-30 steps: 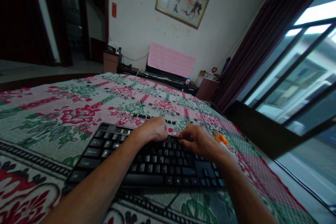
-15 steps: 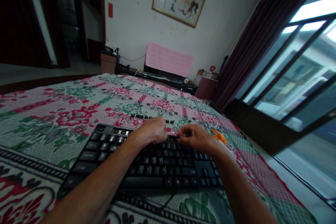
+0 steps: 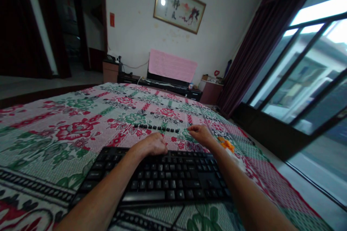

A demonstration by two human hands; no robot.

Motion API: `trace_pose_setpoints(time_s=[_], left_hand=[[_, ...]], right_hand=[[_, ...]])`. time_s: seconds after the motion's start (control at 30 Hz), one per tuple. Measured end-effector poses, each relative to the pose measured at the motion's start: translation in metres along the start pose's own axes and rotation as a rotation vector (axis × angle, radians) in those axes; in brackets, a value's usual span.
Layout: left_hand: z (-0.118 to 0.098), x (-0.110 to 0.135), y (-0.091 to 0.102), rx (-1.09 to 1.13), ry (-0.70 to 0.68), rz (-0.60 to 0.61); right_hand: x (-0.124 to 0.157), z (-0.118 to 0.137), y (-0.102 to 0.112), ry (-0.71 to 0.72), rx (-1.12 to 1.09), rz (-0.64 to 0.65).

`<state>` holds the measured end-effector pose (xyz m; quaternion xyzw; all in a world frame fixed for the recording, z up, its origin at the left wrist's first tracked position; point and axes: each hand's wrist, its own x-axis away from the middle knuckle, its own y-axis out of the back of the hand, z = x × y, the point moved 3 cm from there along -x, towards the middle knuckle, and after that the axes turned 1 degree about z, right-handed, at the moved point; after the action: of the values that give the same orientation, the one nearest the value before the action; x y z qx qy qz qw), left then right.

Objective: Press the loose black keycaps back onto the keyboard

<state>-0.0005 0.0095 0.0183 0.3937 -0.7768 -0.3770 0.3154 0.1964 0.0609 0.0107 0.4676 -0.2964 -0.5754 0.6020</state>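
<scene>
On floral cloth (image 3: 67,130), left hand (image 3: 151,144) on keyboard (image 3: 173,177); right hand (image 3: 199,133) near keycaps (image 3: 157,127)

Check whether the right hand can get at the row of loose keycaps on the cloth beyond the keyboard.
Probably yes. The right hand rests on the cloth just past the keyboard, its fingers pointing at the right end of the row of keycaps, with nothing lying between them.
</scene>
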Motion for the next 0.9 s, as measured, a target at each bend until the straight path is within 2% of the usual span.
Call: trace_pose_setpoints(time_s=[0.23,0.43,0.57,0.63,0.7,0.77,0.9], left_hand=[[0.011,-0.007,-0.005,0.082,0.059,-0.032],[0.019,-0.011,-0.009,0.143,0.065,-0.006],[0.019,-0.008,-0.006,0.156,0.008,0.061],[0.018,-0.006,-0.005,0.159,0.034,0.065],[0.017,-0.005,-0.004,0.159,0.083,0.031],[0.014,-0.004,-0.002,0.158,0.101,-0.009],[0.008,-0.002,0.003,0.144,0.083,-0.054]], right_hand=[[-0.029,0.019,-0.029,0.074,0.098,0.026],[-0.032,0.022,-0.033,0.036,0.141,0.048],[-0.014,0.031,-0.016,0.029,0.089,0.062],[0.002,0.040,-0.005,0.058,0.021,0.100],[0.019,0.050,0.002,0.081,-0.198,0.180],[0.034,0.059,0.005,0.099,-0.300,0.234],[0.051,0.066,0.007,0.159,-0.312,0.229]])
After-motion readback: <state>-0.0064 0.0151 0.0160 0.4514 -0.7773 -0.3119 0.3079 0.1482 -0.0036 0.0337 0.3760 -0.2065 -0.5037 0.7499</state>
